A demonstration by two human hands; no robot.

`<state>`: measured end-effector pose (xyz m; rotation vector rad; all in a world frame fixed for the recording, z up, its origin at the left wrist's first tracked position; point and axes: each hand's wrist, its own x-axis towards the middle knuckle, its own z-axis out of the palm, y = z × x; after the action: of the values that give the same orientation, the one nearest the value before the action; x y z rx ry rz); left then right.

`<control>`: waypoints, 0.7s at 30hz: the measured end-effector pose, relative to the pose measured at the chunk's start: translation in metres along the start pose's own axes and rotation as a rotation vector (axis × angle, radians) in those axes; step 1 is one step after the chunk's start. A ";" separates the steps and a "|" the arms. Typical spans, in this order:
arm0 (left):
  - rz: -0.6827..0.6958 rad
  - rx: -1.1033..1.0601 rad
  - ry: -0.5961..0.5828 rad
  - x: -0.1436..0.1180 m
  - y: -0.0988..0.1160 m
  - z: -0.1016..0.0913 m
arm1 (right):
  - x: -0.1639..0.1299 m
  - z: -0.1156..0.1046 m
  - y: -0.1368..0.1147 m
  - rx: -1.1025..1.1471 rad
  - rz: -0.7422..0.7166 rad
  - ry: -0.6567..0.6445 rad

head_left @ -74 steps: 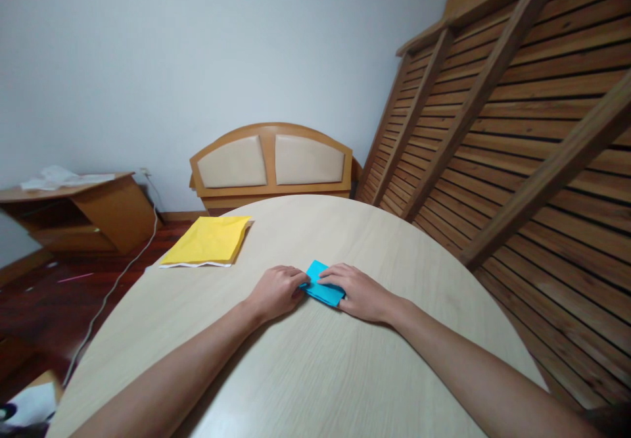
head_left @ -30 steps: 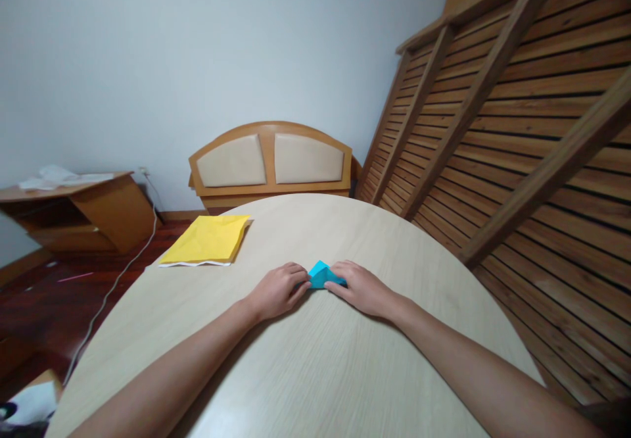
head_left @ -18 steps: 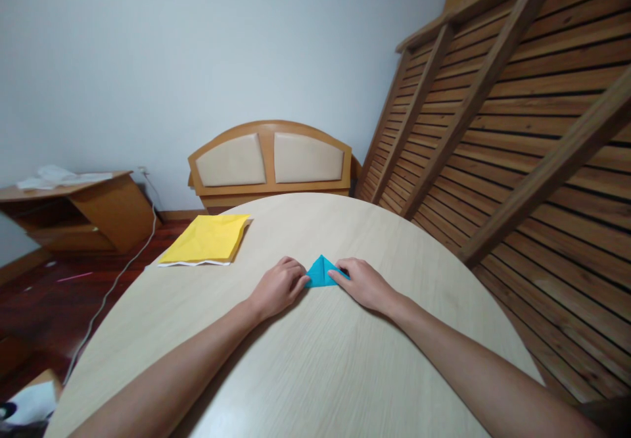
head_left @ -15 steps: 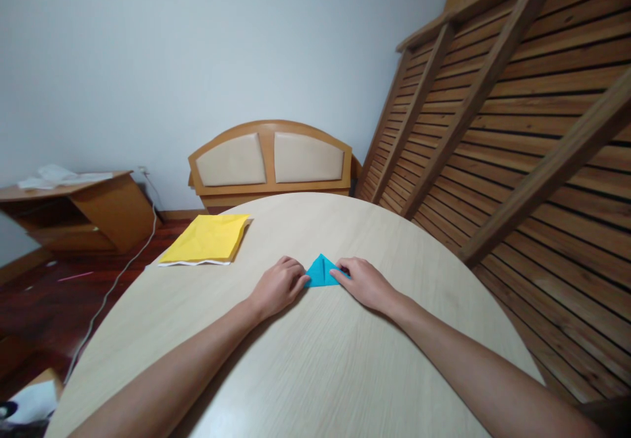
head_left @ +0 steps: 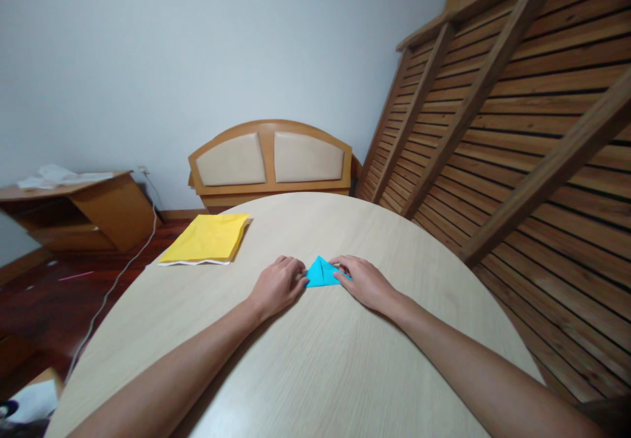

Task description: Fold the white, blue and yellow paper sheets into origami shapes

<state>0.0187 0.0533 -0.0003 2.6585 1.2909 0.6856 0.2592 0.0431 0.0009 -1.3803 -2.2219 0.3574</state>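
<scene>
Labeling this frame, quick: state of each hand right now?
Left hand: curled, fingertips pressing the left corner of the blue folded paper.
Right hand: fingers pressing its right side onto the table.

Folded paper (head_left: 321,273) on table (head_left: 315,359), mid-surface; left hand (head_left: 277,286) touching its left, right hand (head_left: 363,281) touching its right; envelope (head_left: 207,239) far-left of paper, at table edge

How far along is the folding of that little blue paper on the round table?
Done: the small blue paper already lies folded into a flat triangle on the round pale wooden table. In hand: left hand and right hand press its two ends. Left: the yellow paper stack lies untouched.
</scene>
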 end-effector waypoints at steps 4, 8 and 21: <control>0.116 -0.016 -0.007 -0.001 -0.002 0.001 | 0.000 -0.001 -0.002 -0.135 -0.026 0.005; 0.194 -0.021 -0.013 -0.001 -0.006 0.004 | -0.004 0.005 -0.019 -0.194 -0.131 0.014; 0.253 -0.067 -0.115 0.000 -0.005 0.000 | -0.016 0.006 -0.030 -0.009 -0.124 -0.398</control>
<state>0.0155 0.0564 -0.0021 2.7867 0.8976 0.5814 0.2389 0.0153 0.0060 -1.2529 -2.6156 0.6235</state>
